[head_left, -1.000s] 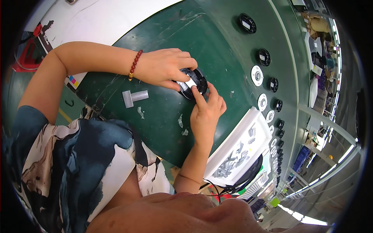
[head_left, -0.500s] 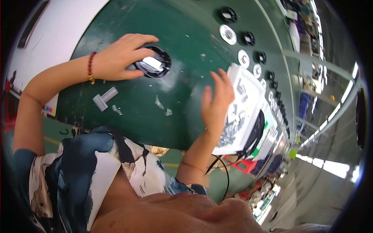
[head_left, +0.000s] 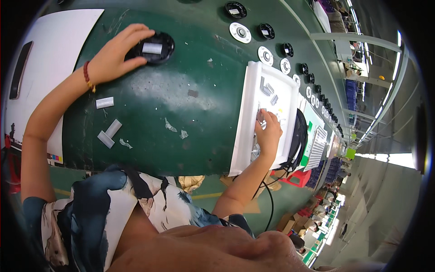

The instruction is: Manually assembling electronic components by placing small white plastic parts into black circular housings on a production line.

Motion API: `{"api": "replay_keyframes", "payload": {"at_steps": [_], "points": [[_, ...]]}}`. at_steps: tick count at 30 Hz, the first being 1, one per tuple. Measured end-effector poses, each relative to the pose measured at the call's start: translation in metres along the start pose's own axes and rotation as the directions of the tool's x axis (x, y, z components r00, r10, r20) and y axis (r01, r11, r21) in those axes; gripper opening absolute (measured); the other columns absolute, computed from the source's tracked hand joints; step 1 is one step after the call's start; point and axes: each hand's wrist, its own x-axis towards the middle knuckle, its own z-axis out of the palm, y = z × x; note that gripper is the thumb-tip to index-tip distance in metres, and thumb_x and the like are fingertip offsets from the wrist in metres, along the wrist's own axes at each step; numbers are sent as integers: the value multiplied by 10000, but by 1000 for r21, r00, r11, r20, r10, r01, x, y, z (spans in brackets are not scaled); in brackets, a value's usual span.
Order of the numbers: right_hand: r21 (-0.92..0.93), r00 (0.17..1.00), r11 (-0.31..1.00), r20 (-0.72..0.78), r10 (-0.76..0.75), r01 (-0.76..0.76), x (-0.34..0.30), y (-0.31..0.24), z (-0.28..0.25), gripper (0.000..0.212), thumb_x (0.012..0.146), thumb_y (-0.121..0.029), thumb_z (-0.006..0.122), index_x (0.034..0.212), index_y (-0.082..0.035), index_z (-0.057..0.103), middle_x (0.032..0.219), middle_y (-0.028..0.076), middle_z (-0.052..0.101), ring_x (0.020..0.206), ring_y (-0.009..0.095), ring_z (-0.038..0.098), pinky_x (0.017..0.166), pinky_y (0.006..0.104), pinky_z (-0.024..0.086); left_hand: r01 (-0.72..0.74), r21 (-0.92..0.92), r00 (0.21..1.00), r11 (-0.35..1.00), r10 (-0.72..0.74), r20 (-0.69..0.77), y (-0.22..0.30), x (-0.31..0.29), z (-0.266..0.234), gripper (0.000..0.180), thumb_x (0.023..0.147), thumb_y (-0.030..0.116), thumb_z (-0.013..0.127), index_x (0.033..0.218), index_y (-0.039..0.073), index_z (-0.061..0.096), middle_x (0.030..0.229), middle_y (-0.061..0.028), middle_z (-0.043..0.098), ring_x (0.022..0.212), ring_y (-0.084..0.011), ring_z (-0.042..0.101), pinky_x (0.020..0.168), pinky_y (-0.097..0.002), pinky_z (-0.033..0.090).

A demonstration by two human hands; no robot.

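Work surface seen from above: a green table, its finish glossy under pale reflections and marked by scratches. The left hand, wearing a red beaded bracelet, lies at a round black disc near the table's far left part; thumb and forefinger are spread wide over its left rim – how firmly they grip cannot be told. The disc is shiny, with a raised edge, and carries a flat grey rectangular plate at its middle. The right hand reaches into a smooth white tray, its fingers bent and nearly together among grey oblong pieces; whether one is pinched cannot be told. Left of centre, a silvery oblong block lies alone, while two others form a T. Crumpled, translucent scraps are strewn nearby. Beyond the tray, black discs and white, hubbed discs run in receding rows – all circular.
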Motion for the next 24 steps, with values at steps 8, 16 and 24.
{"api": "replay_keyframes", "payload": {"at_steps": [8,16,24], "points": [[-73,979,976,-5,-204,203,5,0,5,520,821,-73,649,1330,-129,558,1210,80,611,1104,322,555,962,507,395,117,197,955,973,-56,-292,-111,83,-13,556,881,218,684,1373,78,466,1289,-179,513,1191,-354,526,1014,-383,438],[-44,905,904,4,-426,426,18,10,17,535,829,-55,633,1341,18,499,1086,170,601,966,355,568,820,447,470,352,368,930,861,-276,-243,-132,122,-2,589,851,400,677,1362,172,494,1279,-173,546,1165,-367,553,1019,-491,409],[-223,950,924,58,-307,312,43,22,22,580,856,-33,569,1416,14,430,1037,209,603,953,380,583,826,477,469,383,450,923,807,-307,-234,-90,66,-36,588,929,403,599,1442,173,427,1505,-159,369,1329,-357,446,1122,-580,296]]}}
